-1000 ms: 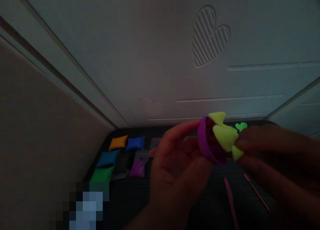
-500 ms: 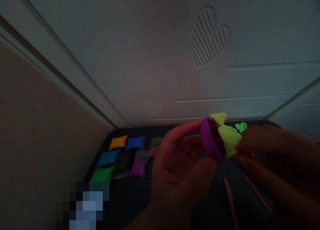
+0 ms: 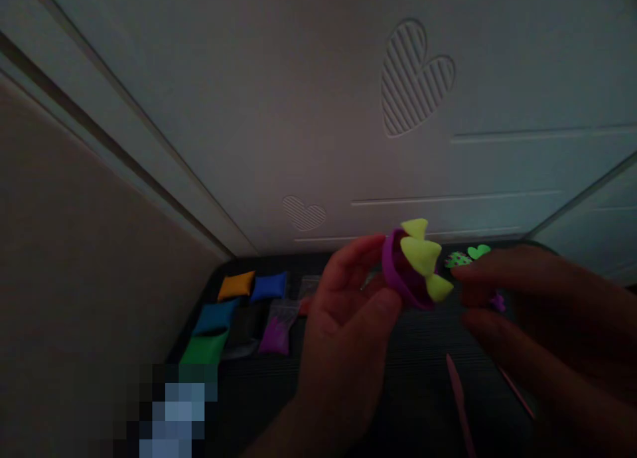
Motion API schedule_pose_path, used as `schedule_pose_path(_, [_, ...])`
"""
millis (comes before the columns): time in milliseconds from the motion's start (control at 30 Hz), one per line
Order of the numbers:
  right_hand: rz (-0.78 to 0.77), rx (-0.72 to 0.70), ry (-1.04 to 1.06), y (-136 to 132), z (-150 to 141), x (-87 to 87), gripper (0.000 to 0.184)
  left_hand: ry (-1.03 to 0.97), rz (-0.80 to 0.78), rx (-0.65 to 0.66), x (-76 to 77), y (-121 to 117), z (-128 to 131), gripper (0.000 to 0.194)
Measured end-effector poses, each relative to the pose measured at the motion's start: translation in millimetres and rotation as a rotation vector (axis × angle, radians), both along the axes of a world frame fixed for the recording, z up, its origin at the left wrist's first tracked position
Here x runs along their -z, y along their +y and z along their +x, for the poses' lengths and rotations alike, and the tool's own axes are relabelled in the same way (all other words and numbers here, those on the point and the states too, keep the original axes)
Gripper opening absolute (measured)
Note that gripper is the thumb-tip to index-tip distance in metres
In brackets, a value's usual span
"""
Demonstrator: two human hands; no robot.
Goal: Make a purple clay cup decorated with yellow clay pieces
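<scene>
My left hand (image 3: 348, 318) grips a purple rounded clay piece (image 3: 393, 262) between thumb and fingers, tilted so its dark inner side shows. Pale yellow pointed clay petals (image 3: 422, 253) stick out from its right side. Just to the right, my right hand (image 3: 517, 299) is off the piece, thumb and forefinger apart with nothing seen between them. Behind that hand lie a green spotted piece (image 3: 458, 259), a green heart (image 3: 479, 251) and a small purple shape (image 3: 497, 301), partly covered by the fingers.
Orange (image 3: 236, 285), blue (image 3: 269, 285), teal (image 3: 214, 316) and green (image 3: 204, 348) clay packets lie at the left of the dark table, near a bag of purple clay (image 3: 275, 334). A pink modelling knife (image 3: 458, 395) and a thin pink stick (image 3: 516, 391) lie in front. A white panel stands behind.
My right hand has let go of the yellow petals and drawn slightly away. My left hand has moved the clay piece a little left, so more of its petals show.
</scene>
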State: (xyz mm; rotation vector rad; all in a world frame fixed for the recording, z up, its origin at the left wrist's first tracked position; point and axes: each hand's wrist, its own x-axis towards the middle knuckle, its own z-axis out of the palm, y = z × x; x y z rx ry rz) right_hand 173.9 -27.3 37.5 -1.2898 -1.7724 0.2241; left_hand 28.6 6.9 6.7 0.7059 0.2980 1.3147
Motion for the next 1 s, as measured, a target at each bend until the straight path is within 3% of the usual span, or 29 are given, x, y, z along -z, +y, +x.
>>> schedule_pose_path(200, [-0.001, -0.037, -0.045, 3.4, 0.2, 1.2, 0.025, -0.032, 0.107, -0.011, -2.1, -4.4, 1.2, 0.035])
schedule_pose_path(433, [-0.016, -0.023, -0.041, 3.7, 0.8, 0.7, 0.022, -0.003, 0.114, -0.038, -5.0, -3.4, 0.5, 0.034])
schedule_pose_path(1000, [-0.047, -0.060, 0.007, 1.8, 2.4, -5.9, 0.021, 0.041, -0.058, 0.007, -3.3, 1.3, -2.5, 0.027])
